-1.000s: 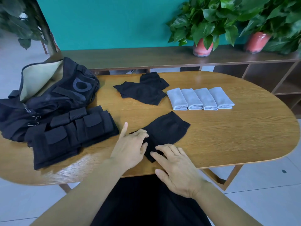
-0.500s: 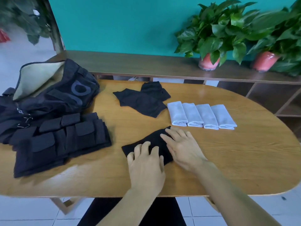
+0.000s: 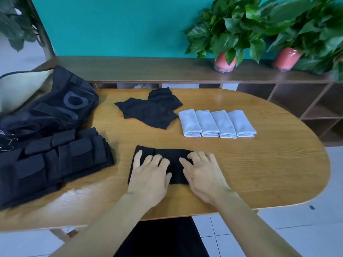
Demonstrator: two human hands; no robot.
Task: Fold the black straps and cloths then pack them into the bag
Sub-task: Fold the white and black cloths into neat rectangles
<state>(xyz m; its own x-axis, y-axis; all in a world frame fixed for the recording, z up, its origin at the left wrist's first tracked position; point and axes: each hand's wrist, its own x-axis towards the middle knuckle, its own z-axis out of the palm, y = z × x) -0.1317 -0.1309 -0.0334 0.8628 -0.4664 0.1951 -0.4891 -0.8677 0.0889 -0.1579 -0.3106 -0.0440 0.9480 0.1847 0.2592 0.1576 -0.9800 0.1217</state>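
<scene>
A black cloth (image 3: pixel 172 154) lies as a flat rectangle near the front of the wooden table (image 3: pixel 269 167). My left hand (image 3: pixel 150 175) presses flat on its left half with fingers spread. My right hand (image 3: pixel 202 173) rests flat on its right end, partly on the table. Two more black cloths (image 3: pixel 148 110) lie loosely overlapped further back. The black bag (image 3: pixel 48 108) with a pale lining stands open at the far left. Folded black straps (image 3: pixel 55 160) are stacked in front of the bag.
Several folded white towels (image 3: pixel 217 123) lie in a row right of the loose cloths. A dark wooden shelf (image 3: pixel 148 69) runs behind the table with two potted plants (image 3: pixel 224 43) on it. Bare tabletop stretches to the right.
The black cloth has gone from lying askew to a squared, level rectangle. Both hands moved onto it side by side and flattened out. My view has shifted closer to the table.
</scene>
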